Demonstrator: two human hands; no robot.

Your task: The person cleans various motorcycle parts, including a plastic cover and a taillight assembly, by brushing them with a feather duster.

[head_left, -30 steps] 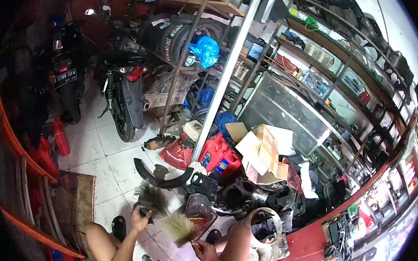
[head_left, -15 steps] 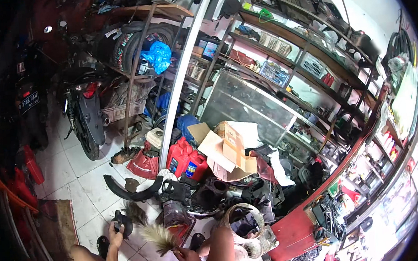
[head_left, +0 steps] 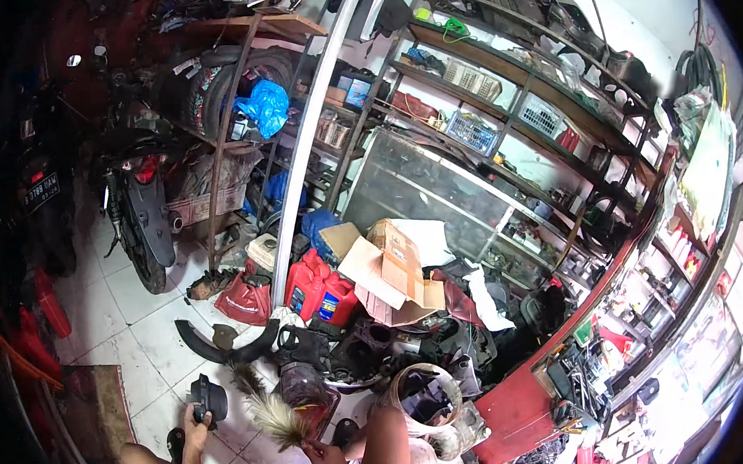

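Low on the left, my left hand (head_left: 197,430) is closed on a black rounded part (head_left: 209,399) that looks like plastic; its exact kind I cannot make out. My right hand (head_left: 324,458) grips a feather duster (head_left: 278,421) at its base, with the handle mostly hidden by the fingers. The duster's pale feathers fan out toward the left, and darker feathers show beyond them. A small gap separates the black part from the feathers. Both are held above the white tiled floor (head_left: 153,347), between my knees.
Ahead lie a black curved fender (head_left: 226,351), red jugs (head_left: 311,291), an opened cardboard box (head_left: 395,269) and a white bucket (head_left: 398,392). A motorcycle (head_left: 143,225) stands at the left. Crowded shelves (head_left: 541,77) and a red bench (head_left: 519,419) are on the right.
The black part has turned in my left hand, showing more of its rounded side. My right hand still holds the duster. The whole view has shifted slightly.
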